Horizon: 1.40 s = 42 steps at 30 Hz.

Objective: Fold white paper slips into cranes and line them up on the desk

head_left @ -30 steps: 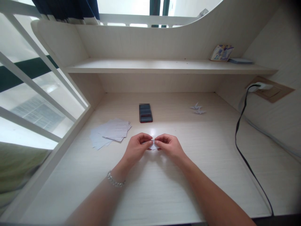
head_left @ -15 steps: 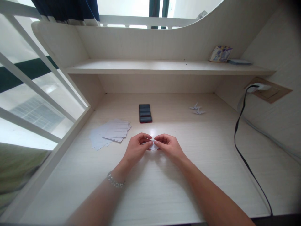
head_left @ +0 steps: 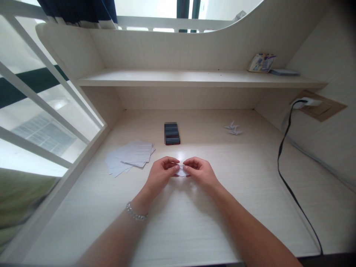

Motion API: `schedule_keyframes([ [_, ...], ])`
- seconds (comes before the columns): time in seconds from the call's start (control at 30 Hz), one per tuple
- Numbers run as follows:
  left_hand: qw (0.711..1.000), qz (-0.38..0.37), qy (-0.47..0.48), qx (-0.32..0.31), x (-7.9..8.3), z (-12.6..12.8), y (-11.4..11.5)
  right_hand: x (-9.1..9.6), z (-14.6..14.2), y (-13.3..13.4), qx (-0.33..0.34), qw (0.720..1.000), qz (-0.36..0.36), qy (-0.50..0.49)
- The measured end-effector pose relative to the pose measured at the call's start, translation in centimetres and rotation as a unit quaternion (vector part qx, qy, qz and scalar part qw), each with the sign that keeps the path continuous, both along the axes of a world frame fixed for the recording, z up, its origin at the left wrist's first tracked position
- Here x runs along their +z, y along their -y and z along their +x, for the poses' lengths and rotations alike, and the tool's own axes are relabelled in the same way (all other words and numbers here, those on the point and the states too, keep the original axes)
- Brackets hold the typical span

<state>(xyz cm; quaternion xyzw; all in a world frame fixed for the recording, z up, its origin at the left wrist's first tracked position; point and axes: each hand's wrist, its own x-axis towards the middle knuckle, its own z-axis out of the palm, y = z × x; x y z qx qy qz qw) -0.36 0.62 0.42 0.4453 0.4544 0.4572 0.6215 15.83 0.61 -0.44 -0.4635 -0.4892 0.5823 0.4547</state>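
Note:
Between my two hands is a small piece of folded white paper [head_left: 182, 172], just above or on the pale desk [head_left: 189, 230]. My left hand [head_left: 164, 170] pinches its left side with thumb and fingers. On the opposite side, my right hand [head_left: 200, 171] grips it the same way. Both thumbs lie close together on the paper, and much of it is hidden by the fingers. Left of my hands lies a spread of loose white paper sheets [head_left: 136, 152], some with lines. Small folded white paper cranes [head_left: 233, 128] rest at the back right.
A dark, pixelated flat object [head_left: 172, 133] lies beyond my hands. A black cord [head_left: 280, 174] runs from the wall socket [head_left: 324, 107] down the right side. Above the desk's back is a shelf [head_left: 167, 76] bearing a small colourful box [head_left: 261, 62]. White rails [head_left: 39, 97] border the left.
My thumbs have drawn slightly apart, so a little more of the folded paper shows. The view has shifted very slightly; the other things lie as before.

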Motion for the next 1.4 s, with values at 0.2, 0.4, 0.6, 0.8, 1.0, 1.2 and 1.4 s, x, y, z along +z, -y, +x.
schedule_keyframes([
  [0.2,0.999,-0.002,0.035,-0.009,0.11,0.12,0.08,0.08,0.17,-0.06,-0.011,1.000,-0.004,-0.018],
  [0.4,1.000,0.016,-0.002,-0.014,-0.11,0.11,0.12,0.05,0.11,-0.02,-0.011,1.000,0.005,-0.019],
  [0.6,0.999,0.032,-0.017,-0.019,-0.15,-0.01,0.03,-0.12,0.26,-0.07,-0.003,1.000,0.013,-0.015],
  [0.8,0.999,0.039,-0.035,-0.008,-0.20,-0.02,-0.07,-0.23,0.48,-0.21,0.014,1.000,0.009,-0.016],
  [1.0,0.999,0.037,-0.033,-0.001,-0.04,0.16,0.01,-0.43,0.52,-0.25,0.018,1.000,0.021,-0.013],
  [1.2,0.995,0.068,-0.076,-0.003,-0.48,0.04,0.08,-0.22,0.44,-0.06,0.026,1.000,0.004,-0.002],
  [1.4,0.995,0.073,-0.066,0.002,-0.42,-0.15,-0.08,0.04,0.43,-0.06,0.015,1.000,-0.006,-0.004],
])
